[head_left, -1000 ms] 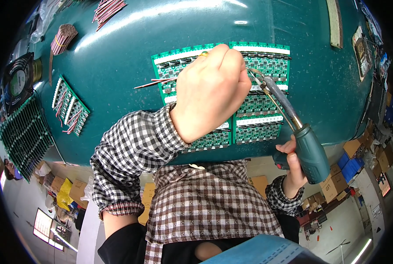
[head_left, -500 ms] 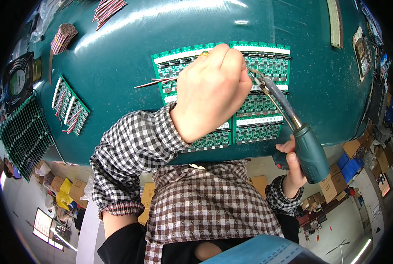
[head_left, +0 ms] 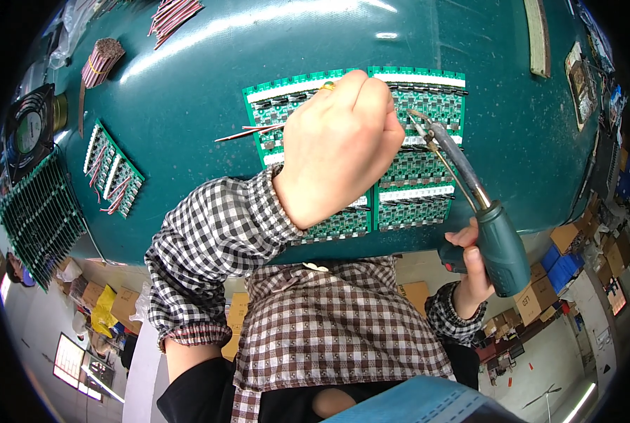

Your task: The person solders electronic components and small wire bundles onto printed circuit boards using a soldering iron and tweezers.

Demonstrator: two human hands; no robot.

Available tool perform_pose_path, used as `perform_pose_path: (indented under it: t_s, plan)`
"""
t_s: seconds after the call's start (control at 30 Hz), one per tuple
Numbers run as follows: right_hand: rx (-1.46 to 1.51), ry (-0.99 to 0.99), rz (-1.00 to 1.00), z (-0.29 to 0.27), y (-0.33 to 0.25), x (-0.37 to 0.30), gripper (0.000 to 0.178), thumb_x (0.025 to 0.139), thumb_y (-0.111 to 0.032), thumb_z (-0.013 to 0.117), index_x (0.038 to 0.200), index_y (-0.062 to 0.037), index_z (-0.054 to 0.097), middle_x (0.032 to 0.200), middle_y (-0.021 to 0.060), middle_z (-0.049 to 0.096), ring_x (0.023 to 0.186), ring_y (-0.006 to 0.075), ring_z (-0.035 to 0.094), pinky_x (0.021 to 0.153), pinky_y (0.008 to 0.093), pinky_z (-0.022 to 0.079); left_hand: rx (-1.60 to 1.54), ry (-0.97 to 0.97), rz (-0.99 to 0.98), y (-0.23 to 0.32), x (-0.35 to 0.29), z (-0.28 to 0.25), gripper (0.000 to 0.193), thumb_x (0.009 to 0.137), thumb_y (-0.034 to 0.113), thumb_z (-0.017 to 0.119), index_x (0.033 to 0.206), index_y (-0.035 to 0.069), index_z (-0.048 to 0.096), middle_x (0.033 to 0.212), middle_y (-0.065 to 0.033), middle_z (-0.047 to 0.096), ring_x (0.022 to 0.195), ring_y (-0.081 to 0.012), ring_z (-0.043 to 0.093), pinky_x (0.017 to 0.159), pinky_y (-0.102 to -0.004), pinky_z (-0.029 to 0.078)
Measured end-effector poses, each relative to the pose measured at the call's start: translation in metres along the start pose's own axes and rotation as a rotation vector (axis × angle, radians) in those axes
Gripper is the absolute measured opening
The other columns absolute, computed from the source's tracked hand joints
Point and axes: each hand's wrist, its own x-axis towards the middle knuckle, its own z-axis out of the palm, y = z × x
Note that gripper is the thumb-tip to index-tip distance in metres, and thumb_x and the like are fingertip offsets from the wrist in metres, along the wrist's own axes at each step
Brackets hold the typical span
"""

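**Left hand [head_left: 340, 148] over circuit boards [head_left: 417, 169], right hand [head_left: 473, 268] round a soldering gun [head_left: 504, 247]**

The circuit boards, two green panels with white strips, lie side by side on the green tabletop [head_left: 195, 99], at twelve to one o'clock from the middle of the view. The left hand covers much of the left panel, back upward, fingers curled together with their tips hidden. Thin wires [head_left: 250, 131] poke out from beneath it toward nine o'clock; I cannot tell whether the fingers are clamped on them.

At four o'clock from the left hand, the right hand is clamped on the handle of the soldering gun. The barrel points to eleven o'clock, and its tip [head_left: 411, 114] is over the right panel, just beside the curled fingers. Whether it touches the panel is unclear.

From the left hand, a smaller board [head_left: 114, 169] with pink wires lies at nine o'clock, with a black fan [head_left: 29, 130] farther out. A banded bundle of wires [head_left: 102, 63] stands between nine and ten, and a loose pile of wires [head_left: 174, 20] lies at ten. A pale strip [head_left: 537, 39] lies at two o'clock.
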Motion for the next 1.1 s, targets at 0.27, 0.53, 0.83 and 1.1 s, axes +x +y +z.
perform_pose_path:
  t_s: [0.27, 0.53, 0.83, 1.1]
  plan:
    - [0.208, 0.138, -0.033, 0.003, 0.004, 0.006, 0.039, 0.083, -0.015, 0.06, 0.107, 0.0139, 0.053, 0.08, 0.0165, 0.058, 0.073, 0.0253, 0.058, 0.067, 0.042, 0.055, 0.021, 0.058, 0.061, -0.001, 0.001, -0.007, 0.015, 0.07, 0.003, 0.067, 0.077, 0.008, 0.054, 0.07, -0.0063, 0.055, 0.058, -0.0233, 0.058, 0.051, -0.033, 0.047]
    - [0.442, 0.17, -0.007, -0.003, 0.01, 0.013, 0.042, 0.087, -0.022, 0.058, 0.115, 0.0083, 0.05, 0.08, 0.0107, 0.054, 0.073, 0.0206, 0.055, 0.063, 0.0364, 0.055, 0.16, 0.228, -0.049, -0.049, 0.024, -0.106, 0.017, 0.079, 0.002, 0.065, 0.096, 0.003, 0.062, 0.087, -0.0087, 0.061, 0.076, -0.0196, 0.06, 0.066, -0.0298, 0.048]
    - [0.458, 0.141, -0.027, 0.002, 0.01, 0.014, 0.039, 0.088, -0.021, 0.056, 0.115, 0.007, 0.05, 0.08, 0.0096, 0.053, 0.072, 0.0193, 0.055, 0.061, 0.0344, 0.055, 0.192, 0.217, -0.244, -0.116, 0.026, -0.114, 0.013, 0.08, 0.015, 0.068, 0.082, 0.006, 0.059, 0.081, -0.0088, 0.057, 0.074, -0.028, 0.059, 0.065, -0.0386, 0.048]
    - [0.455, 0.117, -0.048, -0.001, 0.012, 0.012, 0.039, 0.089, -0.02, 0.056, 0.117, 0.0073, 0.05, 0.081, 0.0098, 0.054, 0.072, 0.0192, 0.056, 0.062, 0.0346, 0.056, 0.247, 0.157, -0.143, -0.125, 0.034, -0.113, 0.013, 0.082, 0.012, 0.067, 0.086, 0.003, 0.059, 0.081, -0.0079, 0.056, 0.067, -0.0201, 0.056, 0.062, -0.0322, 0.046]
